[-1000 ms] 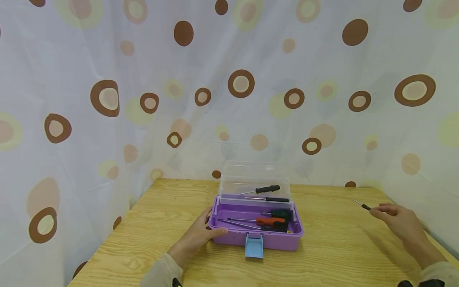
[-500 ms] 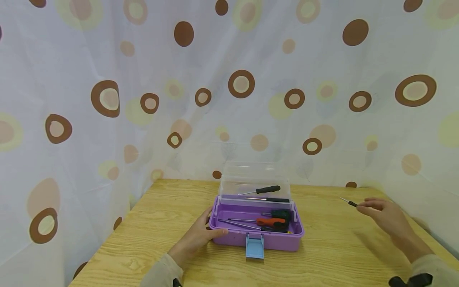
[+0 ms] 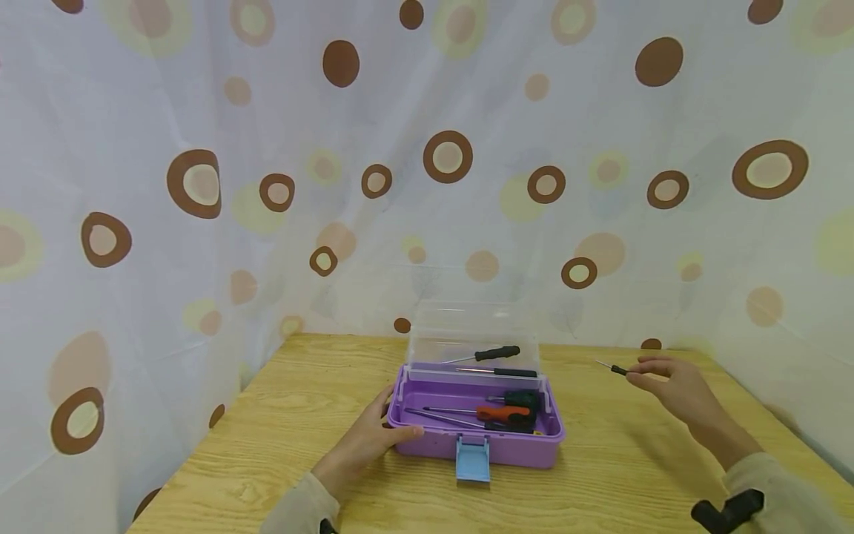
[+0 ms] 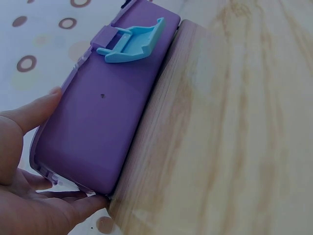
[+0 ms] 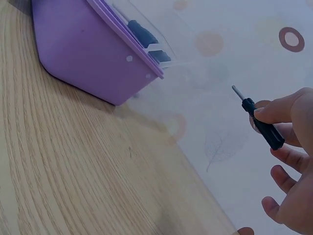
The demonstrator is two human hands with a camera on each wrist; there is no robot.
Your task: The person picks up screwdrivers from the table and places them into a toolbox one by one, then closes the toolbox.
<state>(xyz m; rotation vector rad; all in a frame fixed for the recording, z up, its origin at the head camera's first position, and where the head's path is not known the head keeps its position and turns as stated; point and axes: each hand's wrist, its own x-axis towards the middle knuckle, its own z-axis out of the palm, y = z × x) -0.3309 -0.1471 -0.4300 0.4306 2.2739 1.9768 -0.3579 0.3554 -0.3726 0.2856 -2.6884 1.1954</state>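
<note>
1. My right hand pinches a small black-handled screwdriver between thumb and fingers, in the air above the wooden table, at 3 o'clock from the open purple plastic toolbox.
2. Its long axis runs roughly level, tip toward 9 o'clock, at the box.
3. Only the right wrist view shows the handle's full length; only the head view shows the tools inside the box.
4. My left hand grips the box's left end, fingers curled round the corner.

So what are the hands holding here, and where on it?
Right hand pinches a small screwdriver by its black handle; left hand grips the purple toolbox at its left end.
</note>
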